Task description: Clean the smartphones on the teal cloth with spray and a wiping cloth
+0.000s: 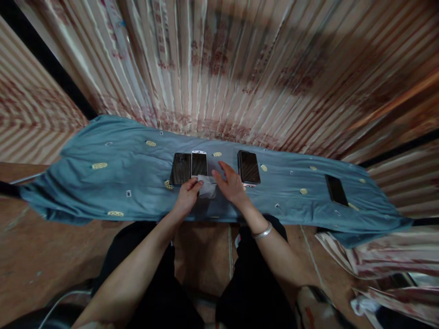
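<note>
My left hand (188, 193) pinches the corner of a thin whitish tissue-like sheet (207, 188) over the cloth. My right hand (229, 182) is just right of the sheet, fingers spread and apart, with nothing seen in it. Right behind the sheet lies a white-framed smartphone (199, 163), its lower end partly covered. It touches or overlaps a larger dark smartphone (180, 168) on its left. To the right of my right hand sits a stack of dark smartphones (249, 167). I cannot tell exactly how many are in it.
A blue cloth (137, 183) with yellow pineapple-like prints covers the long, narrow surface. Another dark smartphone (336, 190) lies towards its right end. Patterned curtains (219, 68) hang close behind. Dark poles (51, 59) stand at the sides. My knees are under the front edge.
</note>
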Demonstrator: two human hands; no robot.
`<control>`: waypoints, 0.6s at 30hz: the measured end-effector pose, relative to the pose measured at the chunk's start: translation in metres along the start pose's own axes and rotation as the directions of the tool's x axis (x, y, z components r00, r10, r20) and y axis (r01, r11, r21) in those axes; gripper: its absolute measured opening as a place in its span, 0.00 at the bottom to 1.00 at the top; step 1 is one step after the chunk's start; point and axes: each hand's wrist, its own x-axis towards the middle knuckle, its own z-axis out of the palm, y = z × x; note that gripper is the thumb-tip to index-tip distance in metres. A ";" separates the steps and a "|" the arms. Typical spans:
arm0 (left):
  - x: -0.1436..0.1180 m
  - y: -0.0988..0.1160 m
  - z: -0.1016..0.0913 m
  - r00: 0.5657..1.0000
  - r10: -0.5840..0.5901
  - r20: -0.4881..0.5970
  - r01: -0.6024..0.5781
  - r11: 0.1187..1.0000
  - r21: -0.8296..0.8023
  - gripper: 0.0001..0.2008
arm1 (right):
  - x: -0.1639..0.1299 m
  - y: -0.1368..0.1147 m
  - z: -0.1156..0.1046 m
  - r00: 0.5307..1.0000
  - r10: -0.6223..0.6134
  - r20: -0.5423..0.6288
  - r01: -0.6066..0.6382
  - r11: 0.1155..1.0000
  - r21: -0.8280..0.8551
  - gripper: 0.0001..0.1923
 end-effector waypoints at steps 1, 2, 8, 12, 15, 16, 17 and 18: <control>0.000 0.001 0.001 0.999 -0.019 -0.026 0.018 0.999 -0.028 0.14 | 0.000 0.000 0.006 0.999 0.031 0.014 -0.031 0.999 0.032 0.26; 0.000 0.002 0.002 0.998 -0.037 -0.054 0.033 0.997 -0.068 0.13 | 0.000 0.001 0.011 0.998 0.059 0.035 -0.061 0.996 0.060 0.27; 0.003 0.009 0.003 0.991 -0.072 -0.113 0.056 0.989 -0.139 0.08 | -0.009 0.013 0.028 0.979 0.133 0.154 -0.159 0.972 0.173 0.36; 0.006 0.011 0.002 0.994 -0.062 -0.085 0.040 0.970 -0.242 0.09 | -0.019 0.017 0.020 0.985 0.071 0.160 -0.076 0.997 0.021 0.42; 0.007 0.011 0.002 0.994 -0.084 -0.065 0.063 0.959 -0.276 0.09 | -0.027 0.021 0.013 0.996 0.042 0.082 -0.037 0.997 -0.067 0.37; 0.007 0.011 0.002 0.993 -0.097 -0.065 0.074 0.956 -0.283 0.10 | -0.029 0.022 0.011 0.997 0.036 0.064 -0.030 0.995 -0.095 0.35; 0.007 0.010 0.003 0.992 -0.109 -0.063 0.086 0.952 -0.293 0.10 | -0.031 0.024 0.010 0.998 0.035 0.058 -0.027 0.991 -0.128 0.32; 0.008 0.011 0.003 0.991 -0.120 -0.062 0.096 0.948 -0.304 0.09 | -0.032 0.025 0.008 0.997 0.036 0.064 -0.025 0.986 -0.167 0.29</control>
